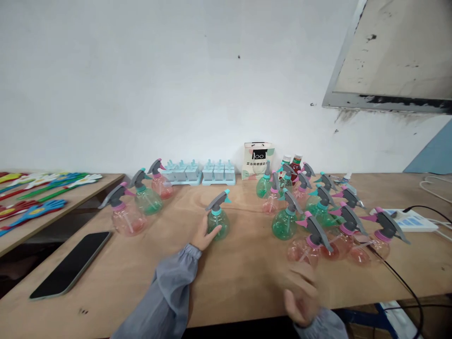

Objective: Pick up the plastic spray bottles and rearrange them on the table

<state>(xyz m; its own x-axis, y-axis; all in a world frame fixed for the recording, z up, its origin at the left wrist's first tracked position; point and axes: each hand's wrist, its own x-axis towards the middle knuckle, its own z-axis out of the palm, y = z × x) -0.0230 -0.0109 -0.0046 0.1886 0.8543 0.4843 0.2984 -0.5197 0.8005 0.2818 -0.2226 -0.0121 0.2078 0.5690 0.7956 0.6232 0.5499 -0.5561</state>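
Observation:
My left hand (204, 234) is wrapped round the side of a green spray bottle (219, 223), which stands upright on the wooden table (226, 273). Its grey trigger head has a turquoise nozzle and collar. Near the table's front edge, my right hand (302, 293) is smeared by motion, so its fingers cannot be read. Just beyond it stands a pink spray bottle (302, 251) with a grey and pink head. A green spray bottle (283, 223) is behind that one. Several more pink and green bottles are grouped on the right.
At left stand a pink spray bottle (128, 219), a green one (148, 199) and another pink one (161, 187). A phone (72, 264) lies in front. Ice-pop moulds (218, 174) and a paper bag (257, 162) line the wall. A power strip (411, 220) with cables is at right.

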